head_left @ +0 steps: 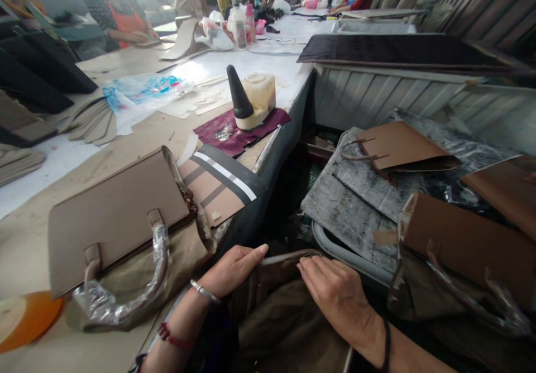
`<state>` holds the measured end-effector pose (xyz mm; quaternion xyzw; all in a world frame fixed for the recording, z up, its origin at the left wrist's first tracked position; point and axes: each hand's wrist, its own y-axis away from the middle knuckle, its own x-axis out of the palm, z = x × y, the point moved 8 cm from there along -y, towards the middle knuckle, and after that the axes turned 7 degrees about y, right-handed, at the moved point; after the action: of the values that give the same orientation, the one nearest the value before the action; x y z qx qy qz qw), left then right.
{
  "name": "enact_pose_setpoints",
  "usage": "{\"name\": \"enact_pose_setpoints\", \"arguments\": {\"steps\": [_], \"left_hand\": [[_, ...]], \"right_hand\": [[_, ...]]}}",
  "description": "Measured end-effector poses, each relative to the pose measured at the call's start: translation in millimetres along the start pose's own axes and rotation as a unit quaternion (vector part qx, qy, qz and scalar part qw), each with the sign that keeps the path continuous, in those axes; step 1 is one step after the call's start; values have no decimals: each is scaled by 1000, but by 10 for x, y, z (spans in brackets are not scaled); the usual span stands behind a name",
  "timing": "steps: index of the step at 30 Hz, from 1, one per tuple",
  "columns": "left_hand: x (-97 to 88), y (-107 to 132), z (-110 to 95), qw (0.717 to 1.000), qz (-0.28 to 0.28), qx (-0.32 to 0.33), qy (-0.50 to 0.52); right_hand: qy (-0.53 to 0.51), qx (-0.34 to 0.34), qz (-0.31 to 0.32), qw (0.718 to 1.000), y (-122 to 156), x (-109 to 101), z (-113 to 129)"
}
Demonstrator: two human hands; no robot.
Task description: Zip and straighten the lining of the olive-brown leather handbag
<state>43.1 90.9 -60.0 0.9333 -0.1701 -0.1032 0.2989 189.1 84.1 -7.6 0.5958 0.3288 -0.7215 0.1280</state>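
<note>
On my lap is a brown handbag (288, 323) whose olive-brown fabric side faces up. My left hand (234, 269) pinches the left part of its narrow rim, thumb on top. Farther right along that same rim, my right hand (335, 289) grips with its fingers folded over the edge. What lies under the fingers is hidden. Left of my hands, a taupe handbag (113, 222) rests on the table, its handles wrapped in clear plastic. A striped leather panel (221, 180) overhangs the table edge just beyond my left hand.
A glue container (262, 91) with a black cone (238, 94) stands on a maroon cloth (209, 130). On the right, several brown bags, one a tan bag (406, 144), lie on grey boards (352, 194). An orange tape roll (31, 320) sits at lower left. A co-worker (125, 21) stands across the table.
</note>
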Motion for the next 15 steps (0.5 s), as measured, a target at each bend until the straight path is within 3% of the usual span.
{"name": "enact_pose_setpoints", "arguments": {"steps": [10, 15], "left_hand": [[0, 3, -4, 999, -17, 5, -31], [-10, 7, -75, 995, -63, 0, -78]], "right_hand": [[13, -43, 4, 999, 18, -45, 48], [22, -36, 32, 999, 30, 39, 15]]}}
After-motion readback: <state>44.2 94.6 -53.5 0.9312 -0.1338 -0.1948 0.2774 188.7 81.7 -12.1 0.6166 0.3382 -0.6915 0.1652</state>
